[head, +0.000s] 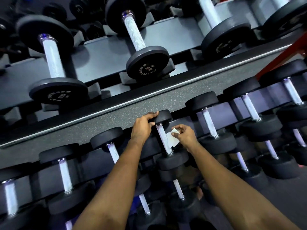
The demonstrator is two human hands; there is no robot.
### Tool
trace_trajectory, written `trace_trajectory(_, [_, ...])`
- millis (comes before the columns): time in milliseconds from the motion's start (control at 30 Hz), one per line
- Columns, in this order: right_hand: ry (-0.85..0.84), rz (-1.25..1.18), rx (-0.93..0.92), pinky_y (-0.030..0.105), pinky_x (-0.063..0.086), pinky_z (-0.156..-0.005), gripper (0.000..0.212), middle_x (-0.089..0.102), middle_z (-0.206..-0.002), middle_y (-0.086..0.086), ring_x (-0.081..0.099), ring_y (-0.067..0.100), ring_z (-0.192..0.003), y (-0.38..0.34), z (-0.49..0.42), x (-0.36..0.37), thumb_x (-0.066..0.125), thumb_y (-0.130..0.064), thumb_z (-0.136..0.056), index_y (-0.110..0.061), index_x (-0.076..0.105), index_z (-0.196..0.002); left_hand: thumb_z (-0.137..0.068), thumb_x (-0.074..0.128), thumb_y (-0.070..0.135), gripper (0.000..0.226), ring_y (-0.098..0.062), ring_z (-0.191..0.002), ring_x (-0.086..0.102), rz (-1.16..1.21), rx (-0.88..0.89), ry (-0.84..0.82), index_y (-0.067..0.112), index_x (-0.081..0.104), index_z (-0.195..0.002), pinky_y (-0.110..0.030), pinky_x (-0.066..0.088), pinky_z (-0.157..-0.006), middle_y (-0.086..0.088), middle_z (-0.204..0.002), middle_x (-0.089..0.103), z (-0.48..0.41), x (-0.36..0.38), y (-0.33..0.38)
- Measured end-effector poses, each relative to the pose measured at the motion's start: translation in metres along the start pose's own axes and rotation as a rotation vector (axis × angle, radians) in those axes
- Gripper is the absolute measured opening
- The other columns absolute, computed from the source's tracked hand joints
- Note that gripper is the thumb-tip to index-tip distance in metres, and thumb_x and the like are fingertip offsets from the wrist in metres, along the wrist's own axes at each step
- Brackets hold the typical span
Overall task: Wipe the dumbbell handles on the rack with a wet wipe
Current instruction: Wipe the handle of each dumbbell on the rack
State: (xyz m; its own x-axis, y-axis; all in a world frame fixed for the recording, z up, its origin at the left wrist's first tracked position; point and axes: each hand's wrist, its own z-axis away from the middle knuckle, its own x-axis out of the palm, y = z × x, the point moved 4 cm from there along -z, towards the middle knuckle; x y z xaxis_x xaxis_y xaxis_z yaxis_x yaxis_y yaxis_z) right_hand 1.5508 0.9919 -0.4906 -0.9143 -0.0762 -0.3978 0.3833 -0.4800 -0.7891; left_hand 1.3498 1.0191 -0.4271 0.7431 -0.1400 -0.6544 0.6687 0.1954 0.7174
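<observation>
Gripping the far head (163, 116) of one dumbbell (172, 161) on the rack (106, 55): left hand (142, 128), fingers curled over its rim. Right hand (186, 136) pinches a white wet wipe (171, 138) between thumb and fingers, pressed against the knurled handle (161, 136) mid-length. Hands apart, handle between them.

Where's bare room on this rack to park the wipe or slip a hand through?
Free: the grey upper shelf between the left dumbbell and the middle dumbbell, and again right of the middle one. Crowded: the lower row, heads packed close, only narrow slots beside each handle where the right hand holds the wet wipe.
</observation>
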Motion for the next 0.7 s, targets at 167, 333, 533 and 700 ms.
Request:
trace_trajectory(167, [-0.047, -0.204, -0.072, 0.022, 0.043, -0.062, 0.015, 0.065, -0.067, -0.001, 0.053, 0.008, -0.062, -0.014, 0.011, -0.014, 0.081, -0.006, -0.076, -0.012, 0.067, -0.074, -0.095, 0.062, 0.007, 0.047, -0.019, -0.135, 0.049, -0.103, 0.085, 0.036, 0.030, 0.059, -0.136, -0.031, 0.035, -0.113, 0.002, -0.148, 0.051, 0.019, -0.002, 0.014])
trace_trajectory(333, [-0.235, -0.367, -0.115, 0.018, 0.046, -0.065, 0.012, 0.066, -0.069, -0.004, 0.057, 0.006, -0.064, -0.034, 0.024, -0.016, 0.075, -0.003, -0.081, -0.009, 0.065, -0.081, -0.091, 0.061, 0.022, 0.018, -0.016, -0.087, 0.069, 0.056, 0.134, 0.220, 0.028, 0.073, -0.103, -0.032, 0.055, -0.081, 0.004, -0.097, 0.074, 0.047, -0.006, 0.018])
trace_trajectory(533, [-0.309, -0.453, -0.150, 0.016, 0.049, -0.059, 0.021, 0.066, -0.073, 0.004, 0.062, 0.009, -0.065, -0.058, 0.045, -0.011, 0.069, 0.008, -0.082, -0.007, 0.059, -0.093, -0.086, 0.076, 0.029, 0.018, -0.017, -0.069, 0.063, 0.174, -0.025, -0.103, 0.033, 0.062, -0.096, -0.034, 0.054, -0.071, -0.007, -0.079, 0.068, 0.056, -0.006, 0.010])
trace_trajectory(700, [-0.336, -0.428, -0.121, 0.020, 0.052, -0.062, 0.023, 0.069, -0.077, -0.005, 0.064, 0.008, -0.072, -0.064, 0.057, -0.005, 0.062, 0.007, -0.087, -0.006, 0.063, -0.106, -0.085, 0.070, -0.003, 0.024, -0.013, -0.059, 0.055, 0.161, -0.040, -0.126, 0.016, 0.065, -0.098, -0.022, 0.049, -0.058, 0.000, -0.064, 0.056, 0.065, -0.016, 0.013])
